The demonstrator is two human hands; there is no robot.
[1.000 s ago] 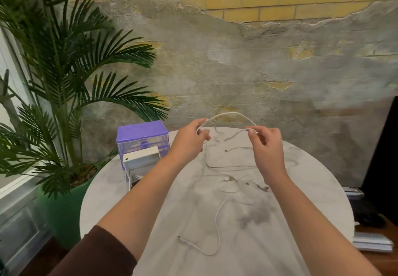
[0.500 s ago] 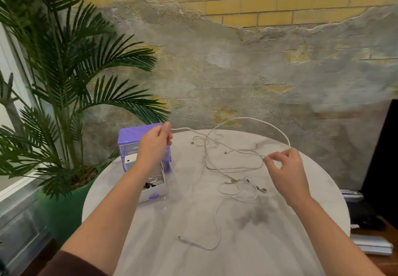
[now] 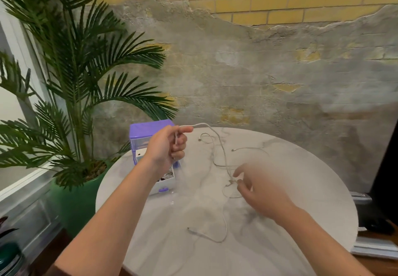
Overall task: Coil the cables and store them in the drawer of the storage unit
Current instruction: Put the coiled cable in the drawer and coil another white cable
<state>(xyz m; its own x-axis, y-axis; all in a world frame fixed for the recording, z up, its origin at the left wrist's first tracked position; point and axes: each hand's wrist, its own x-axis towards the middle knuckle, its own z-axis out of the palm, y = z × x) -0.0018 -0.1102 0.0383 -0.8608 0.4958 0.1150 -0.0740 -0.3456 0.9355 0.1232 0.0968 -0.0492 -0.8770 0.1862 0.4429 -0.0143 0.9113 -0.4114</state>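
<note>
Head view: behind a potted palm [image 3: 71,77], a white cable [image 3: 217,144] is pinched by the left hand [image 3: 167,149], the blurred right hand [image 3: 261,191] being spread over the tabletop [image 3: 301,178].

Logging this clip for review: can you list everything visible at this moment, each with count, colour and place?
cables: several, exact count unclear, white, tangled on the table; one end is lifted by the left hand
storage unit: one, purple top with clear sides, far left of the table
drawer: one, white with a purple handle, pulled open towards the person, small items inside
table: one, round, white marble
palm plant: one, green, in a green pot left of the table
wall: yellow brick above, worn grey plaster below
left hand: grips a cable above the storage unit
right hand: blurred, fingers spread, low at the tangle of cables
</note>
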